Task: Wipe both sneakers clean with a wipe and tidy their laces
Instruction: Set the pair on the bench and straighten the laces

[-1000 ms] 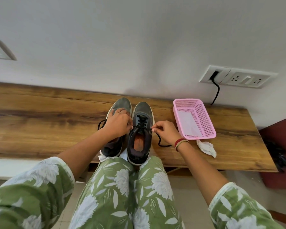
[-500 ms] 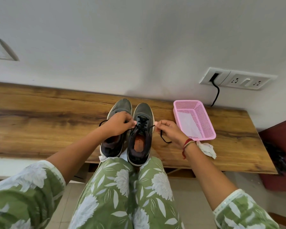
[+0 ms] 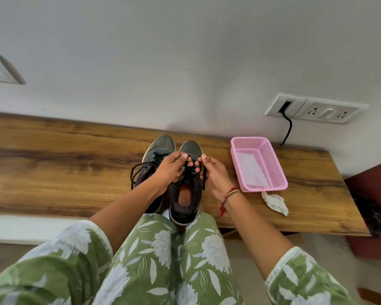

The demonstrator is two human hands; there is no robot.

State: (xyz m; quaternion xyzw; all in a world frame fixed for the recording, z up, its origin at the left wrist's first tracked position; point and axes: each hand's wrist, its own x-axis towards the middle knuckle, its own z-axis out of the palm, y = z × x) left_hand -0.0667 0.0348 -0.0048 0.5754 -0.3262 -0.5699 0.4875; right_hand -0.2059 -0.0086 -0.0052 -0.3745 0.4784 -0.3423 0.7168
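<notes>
Sneakers [image 3: 186, 201] mid-frame on bench [image 3: 53, 161], toes up-frame. Pinching laces [image 3: 190, 169] of right-side one between curled fingertips [image 3: 184, 155], left hand [image 3: 169, 170] and right hand [image 3: 216, 176] both. Soft, floppy, light stuff, prob slips; best grabbed near ends.

Bench top [image 3: 53, 164]: wood-grain finish, smooth, slight sheen; wall [image 3: 185, 62] matt white paint. Basket [image 3: 273, 164]: pink plastic, perforated mesh walls; socket plate [image 3: 312, 110] smooth white plastic w/ gloss. Sneakers [image 3: 163, 143]: grey cloth uppers, matt, black woven laces [image 3: 139, 170]; wipe [image 3: 275, 202] crumpled, soft, papery.
</notes>
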